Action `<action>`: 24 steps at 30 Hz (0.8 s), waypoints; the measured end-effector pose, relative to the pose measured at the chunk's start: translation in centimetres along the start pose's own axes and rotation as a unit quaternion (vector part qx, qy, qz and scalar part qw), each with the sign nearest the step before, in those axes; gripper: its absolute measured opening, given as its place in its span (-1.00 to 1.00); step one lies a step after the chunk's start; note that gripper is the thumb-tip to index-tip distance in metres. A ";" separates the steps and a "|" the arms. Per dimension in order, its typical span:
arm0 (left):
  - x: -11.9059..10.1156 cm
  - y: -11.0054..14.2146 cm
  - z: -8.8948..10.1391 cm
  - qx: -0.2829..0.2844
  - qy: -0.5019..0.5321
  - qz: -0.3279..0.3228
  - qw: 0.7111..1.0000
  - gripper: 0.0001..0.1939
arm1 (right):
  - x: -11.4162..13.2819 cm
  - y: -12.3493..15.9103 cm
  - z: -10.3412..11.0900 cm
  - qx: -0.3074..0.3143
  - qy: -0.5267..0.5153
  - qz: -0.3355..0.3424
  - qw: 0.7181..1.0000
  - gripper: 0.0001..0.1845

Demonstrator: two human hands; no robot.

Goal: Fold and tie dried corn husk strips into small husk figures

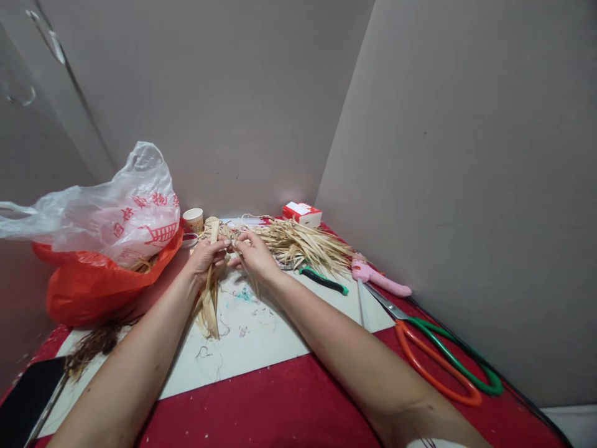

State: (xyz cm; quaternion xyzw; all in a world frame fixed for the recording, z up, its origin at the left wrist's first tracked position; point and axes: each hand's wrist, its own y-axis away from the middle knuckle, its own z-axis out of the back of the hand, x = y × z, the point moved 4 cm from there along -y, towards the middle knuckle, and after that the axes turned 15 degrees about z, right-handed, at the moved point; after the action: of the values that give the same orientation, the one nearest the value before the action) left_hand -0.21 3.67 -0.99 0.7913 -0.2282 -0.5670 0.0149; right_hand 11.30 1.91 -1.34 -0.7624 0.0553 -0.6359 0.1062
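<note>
My left hand (208, 256) is closed round several pale, flat dried-leaf strips (208, 311), whose ends hang down over the white sheet. Close beside it, my right hand (255, 255) pinches a thin strand (249, 277) that trails down below the fingers. The fingertips of both hands nearly meet; exactly what lies between them is too small to make out. Just behind and to the right of my hands spreads a large bundle of dried leaf strips (312, 242).
Scissors (396, 311) with orange and green handles, a pink-handled tool (380, 278) and a green-black handle (324, 281) lie right. Plastic bags (107, 274), a paper cup (193, 219), a red-white box (302, 213) and a dark flat object (32, 395) surround the white sheet (261, 348).
</note>
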 end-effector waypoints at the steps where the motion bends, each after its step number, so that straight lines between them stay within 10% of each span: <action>1: 0.0 0.0 -0.1 -0.008 -0.015 -0.005 1.000 -0.66 | 0.1 0.1 0.1 0.002 0.002 -0.009 1.000 -0.87; 7: 0.7 -0.5 -0.3 -0.017 -0.014 0.002 1.000 -0.59 | 7.6 -0.1 4.6 -0.064 0.136 0.186 0.971 -0.96; 12: 1.0 -0.8 0.4 -0.044 0.030 0.025 0.998 -0.67 | 13.6 0.6 10.9 -0.172 0.303 0.445 0.825 -0.91; 17: 1.2 -0.8 0.3 -0.050 0.039 0.036 0.997 -0.76 | 10.6 -1.3 15.6 -0.054 0.475 0.245 0.843 -0.94; 20: 1.2 -0.8 0.3 -0.061 0.054 0.026 0.996 -0.78 | 11.8 -0.5 14.8 -0.079 0.469 0.258 0.841 -0.87; 24: 1.3 -0.8 0.4 -0.060 0.078 0.013 0.995 -0.81 | 13.7 1.7 8.6 -0.129 0.296 0.346 0.881 -0.82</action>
State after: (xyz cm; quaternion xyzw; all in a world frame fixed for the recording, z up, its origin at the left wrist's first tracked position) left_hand 0.02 3.98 -2.51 0.8278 -0.2023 -0.5159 0.0873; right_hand 22.39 -1.97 9.88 -0.4777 0.4260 -0.7423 0.1982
